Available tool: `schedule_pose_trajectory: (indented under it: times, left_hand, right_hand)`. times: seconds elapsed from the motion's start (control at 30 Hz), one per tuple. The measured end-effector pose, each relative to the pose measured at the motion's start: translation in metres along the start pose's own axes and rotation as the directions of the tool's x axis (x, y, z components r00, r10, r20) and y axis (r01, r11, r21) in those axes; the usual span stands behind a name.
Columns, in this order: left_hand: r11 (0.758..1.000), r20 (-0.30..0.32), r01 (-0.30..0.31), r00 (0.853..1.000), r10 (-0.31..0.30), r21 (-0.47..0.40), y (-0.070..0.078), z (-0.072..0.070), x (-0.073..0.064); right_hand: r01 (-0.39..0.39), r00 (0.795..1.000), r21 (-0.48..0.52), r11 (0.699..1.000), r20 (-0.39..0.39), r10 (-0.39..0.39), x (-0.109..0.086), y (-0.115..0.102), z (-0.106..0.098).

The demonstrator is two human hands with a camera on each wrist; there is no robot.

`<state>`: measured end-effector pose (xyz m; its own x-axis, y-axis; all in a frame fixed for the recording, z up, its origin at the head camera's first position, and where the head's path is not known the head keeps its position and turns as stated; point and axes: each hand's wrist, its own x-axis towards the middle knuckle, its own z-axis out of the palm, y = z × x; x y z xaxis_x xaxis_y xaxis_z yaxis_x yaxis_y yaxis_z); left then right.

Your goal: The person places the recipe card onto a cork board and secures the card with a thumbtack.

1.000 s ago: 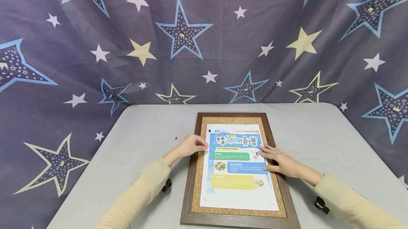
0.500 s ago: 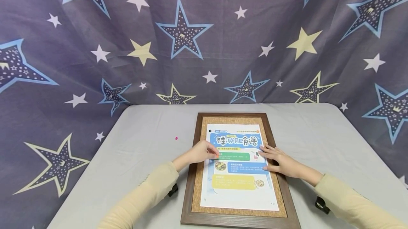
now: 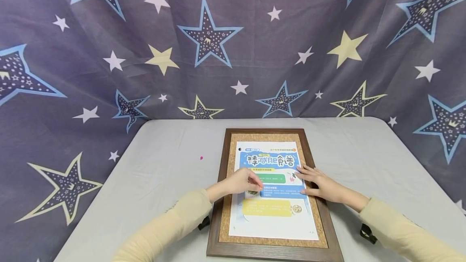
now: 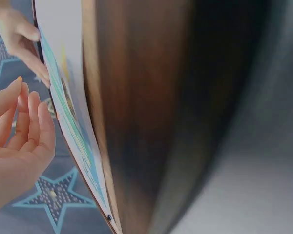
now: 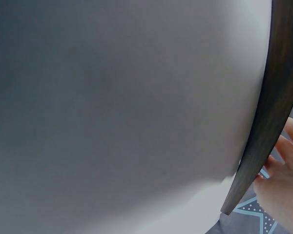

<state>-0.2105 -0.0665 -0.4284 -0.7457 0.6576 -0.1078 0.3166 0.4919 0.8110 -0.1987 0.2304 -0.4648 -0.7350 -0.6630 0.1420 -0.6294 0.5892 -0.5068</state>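
My left hand (image 3: pixel 244 181) is over the printed poster (image 3: pixel 273 229), pinching a small orange pushpin (image 4: pixel 19 78) between thumb and index finger. Its other fingers are loosely bent. The poster, with Chinese lettering and coloured blocks, lies on a cork board (image 3: pixel 265 137) in a dark brown wooden frame (image 3: pixel 214 221). My right hand (image 3: pixel 320 185) rests with spread fingers on the poster's right edge, its palm across the frame's right side. A black pin head (image 3: pixel 240 149) shows at the poster's top left corner, an orange one (image 3: pixel 294 150) at the top right.
A small pink pushpin (image 3: pixel 201 158) lies on the grey-covered table (image 3: pixel 171 144), left of the frame. Behind the table hangs a dark curtain (image 3: pixel 251 51) printed with stars. The frame's raised wooden border surrounds the cork.
My left hand has moved right and toward me, from the poster's left edge to over its middle, keeping the orange pushpin pinched. My right hand has stayed in place.
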Motion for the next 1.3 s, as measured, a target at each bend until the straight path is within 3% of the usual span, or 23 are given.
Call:
schedule_pose_trajectory:
  times: [0.63, 1.03, 1.3]
  left_hand:
    - [0.995, 0.034, 0.072, 0.997, -0.070, -0.066, 0.037, 0.041, 0.006]
    - [0.996, 0.141, 0.032, 0.990, -0.020, -0.081, 0.047, 0.062, 0.015]
    - [0.988, 0.192, 0.076, 0.980, -0.049, -0.135, 0.055, 0.075, 0.019]
  right_hand:
    - [-0.015, 1.000, -0.007, 1.000, 0.001, 0.015, 0.001, 0.000, 0.001]
    - [0.016, 1.000, -0.006, 1.000, -0.026, -0.016, 0.000, 0.003, 0.001]
    - [0.030, 0.999, -0.017, 0.999, -0.041, -0.031, 0.000, 0.003, 0.001]
